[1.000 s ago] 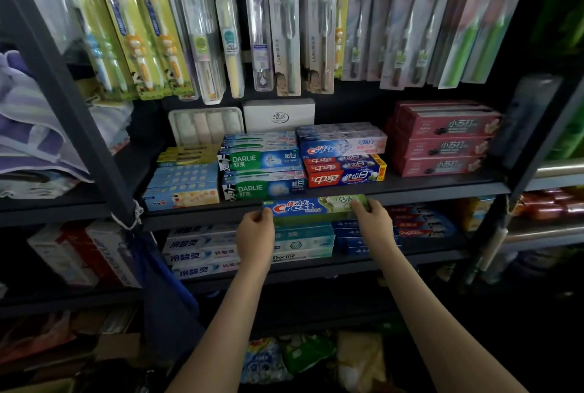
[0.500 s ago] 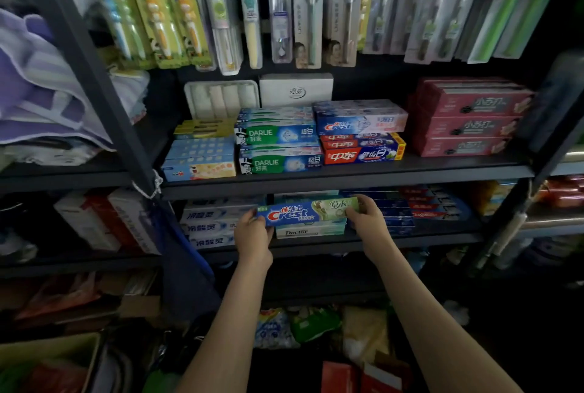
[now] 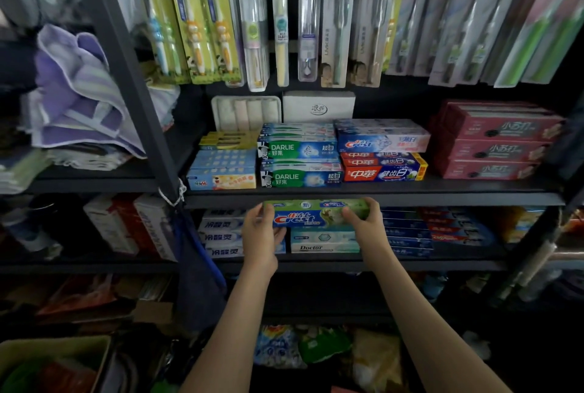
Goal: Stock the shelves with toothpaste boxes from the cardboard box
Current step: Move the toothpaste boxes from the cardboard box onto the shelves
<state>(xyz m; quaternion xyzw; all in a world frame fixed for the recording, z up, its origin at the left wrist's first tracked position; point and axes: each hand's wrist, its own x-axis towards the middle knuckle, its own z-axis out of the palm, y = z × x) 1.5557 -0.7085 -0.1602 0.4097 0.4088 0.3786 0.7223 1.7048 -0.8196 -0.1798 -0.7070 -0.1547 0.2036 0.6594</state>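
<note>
- Where the dark metal shelving point(image 3: 126, 76) fills the view, two of its shelves carry toothpaste: an upper shelf point(image 3: 410, 198) and a lower shelf point(image 3: 410, 264).
- Toothbrush packs point(image 3: 309, 23) hang in a row above the upper shelf.
- Folded purple towels point(image 3: 72, 92) lie in the bay left of the post.
- A cardboard box point(image 3: 63, 340) sits on the floor at the bottom left, its contents blurred.
- A stack of red boxes point(image 3: 493, 140) stands near the right end of the upper shelf.
- Green Darlie boxes point(image 3: 300, 162) are stacked at that shelf's front edge, about mid-length.
- The green and blue Crest toothpaste box point(image 3: 316, 214) is held level, lengthwise, just under the front edge of the upper shelf, at the mouth of the lower shelf.
- A white Doctor box point(image 3: 322, 242) lies on the lower shelf right below it; whether the two touch cannot be told.
- The left hand point(image 3: 259, 234) grips the Crest box's left end, fingers curled round it.
- The right hand point(image 3: 366, 225) grips the right end, thumb across the front face and fingers point(image 3: 369, 203) hooked over the top.
</note>
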